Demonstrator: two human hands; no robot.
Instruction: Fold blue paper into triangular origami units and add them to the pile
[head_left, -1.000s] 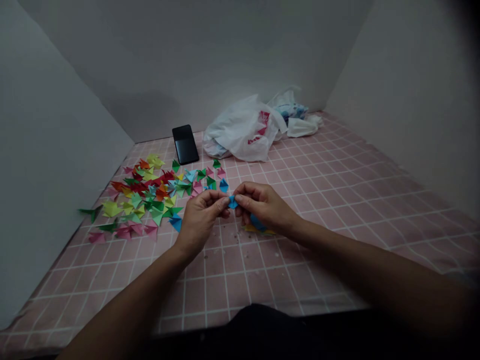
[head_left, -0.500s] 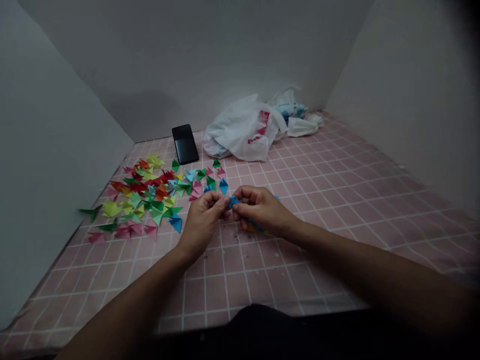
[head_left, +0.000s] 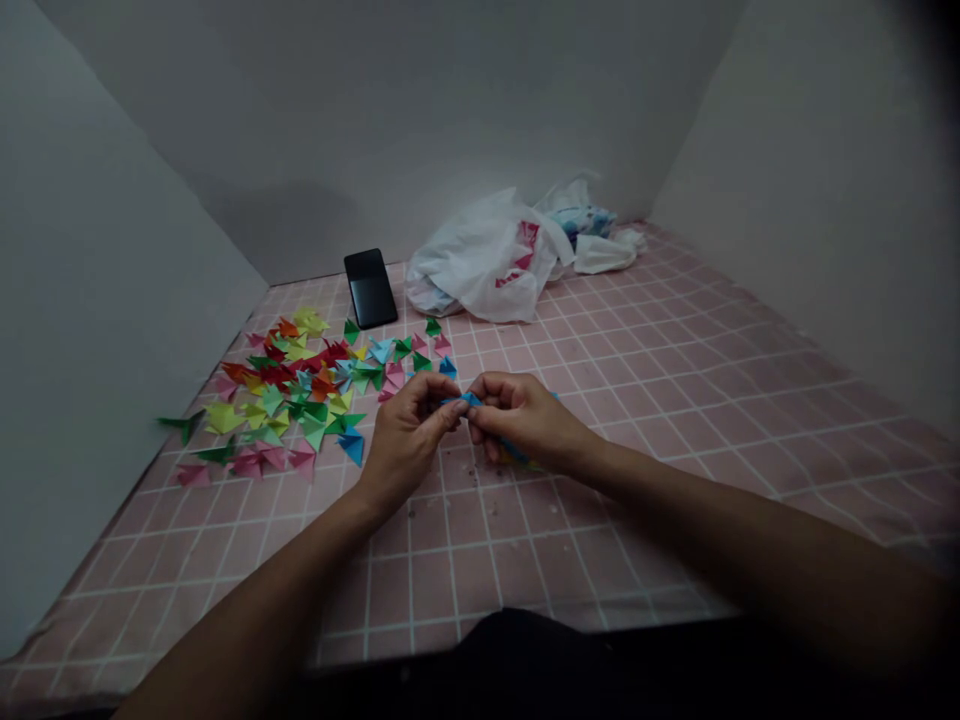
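Between my fingertips is a small piece of folded blue paper [head_left: 471, 398], mostly covered by the fingers. My left hand [head_left: 411, 425] pinches its left side with thumb and forefinger. Its right side is gripped by my right hand [head_left: 521, 415], the thumb bent over it. Under my right hand, more blue and yellow paper [head_left: 516, 453] shows in part on the cloth. To the left spreads a pile of folded paper cranes [head_left: 304, 410] in red, green, yellow, pink and blue. A blue crane [head_left: 350, 444] lies just left of my left hand, another [head_left: 448, 367] just beyond it.
A pink checked cloth [head_left: 645, 540] covers the table. At the back a black phone [head_left: 370, 290] leans tilted near the wall, beside a crumpled white plastic bag [head_left: 480, 255] with red print. Further right is a blue-and-white bundle [head_left: 589, 222]. Pale walls enclose three sides.
The blue paper between my hands has turned slightly, and now looks flatter and more stretched sideways. My left hand has shifted up a little, covering more of the nearby cranes.
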